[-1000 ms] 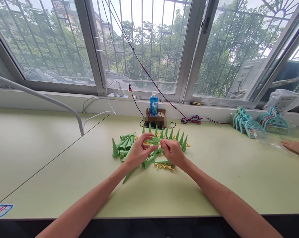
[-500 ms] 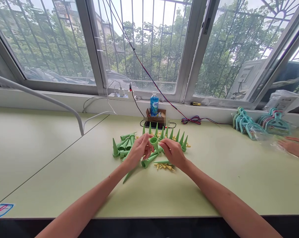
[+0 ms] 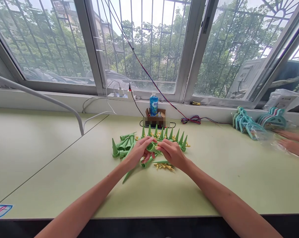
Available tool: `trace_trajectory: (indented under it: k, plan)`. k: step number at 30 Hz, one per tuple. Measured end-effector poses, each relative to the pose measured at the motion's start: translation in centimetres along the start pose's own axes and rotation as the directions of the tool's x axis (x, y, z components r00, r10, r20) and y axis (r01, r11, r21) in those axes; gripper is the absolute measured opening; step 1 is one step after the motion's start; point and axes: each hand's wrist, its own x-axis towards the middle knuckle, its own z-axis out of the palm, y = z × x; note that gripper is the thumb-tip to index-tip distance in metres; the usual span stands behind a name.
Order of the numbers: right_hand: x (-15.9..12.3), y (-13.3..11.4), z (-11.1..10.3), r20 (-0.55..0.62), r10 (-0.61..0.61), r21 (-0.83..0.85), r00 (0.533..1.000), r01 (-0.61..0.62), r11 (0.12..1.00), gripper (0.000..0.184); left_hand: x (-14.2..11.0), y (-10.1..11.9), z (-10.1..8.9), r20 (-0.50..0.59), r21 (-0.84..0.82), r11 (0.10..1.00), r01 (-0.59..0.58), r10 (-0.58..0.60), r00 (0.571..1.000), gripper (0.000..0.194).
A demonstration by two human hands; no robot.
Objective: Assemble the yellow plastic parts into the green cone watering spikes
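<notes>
My left hand (image 3: 139,151) is closed around a green plastic plant watering spike (image 3: 151,147), its round open end tilted up toward me. Close against that end, my right hand (image 3: 173,152) has its fingertips pinched, and a bit of a small yellow nozzle shows at them. Beneath and to the left lies a heap of loose green spikes (image 3: 126,144). Behind my hands stands a row of green spikes (image 3: 171,133), points up, with yellow nozzles scattered among them. More yellow nozzles (image 3: 164,166) lie just in front of my right hand.
A blue bottle (image 3: 153,105) rises from a small cardboard box (image 3: 161,114) by the window sill. Coiled cable (image 3: 192,119) lies at the back. Bagged teal dustpans (image 3: 250,127) sit on the right, near another person's hands (image 3: 291,145). A white tube (image 3: 65,107) arches over the left side.
The green spike in my left hand has turned from upright, point down, to tilted with its open end toward me. My right fingertips have come closer to it. The other person's hands have moved further in.
</notes>
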Motion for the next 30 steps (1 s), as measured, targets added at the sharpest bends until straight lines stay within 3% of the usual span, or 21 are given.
trace_trajectory:
  k: [9, 17, 22, 30]
  plan:
    - [-0.05, -0.06, 0.07, -0.005, 0.026, 0.01, 1.0, -0.026, 1.0, 0.029, 0.08, -0.16, -0.1, -0.003, -0.038, 0.999, -0.016, 0.016, 1.0, 0.034]
    - [-0.05, 0.08, 0.63, -0.048, 0.209, -0.006, 0.977, -0.209, 0.978, 0.041, -0.17, -0.29, 0.14, -0.008, 0.04, 0.99, -0.136, 0.136, 0.991, 0.046]
    - [0.05, 0.01, 0.7, -0.036, 0.259, -0.023, 0.965, -0.26, 0.965, 0.041, -0.12, -0.51, 0.21, 0.012, 0.095, 0.979, -0.183, 0.183, 0.983, 0.051]
    - [-0.07, 0.24, 0.78, -0.098, 0.31, 0.04, 0.946, -0.307, 0.951, 0.04, 0.2, -0.33, 0.31, -0.145, 0.126, 0.977, -0.175, 0.193, 0.97, 0.042]
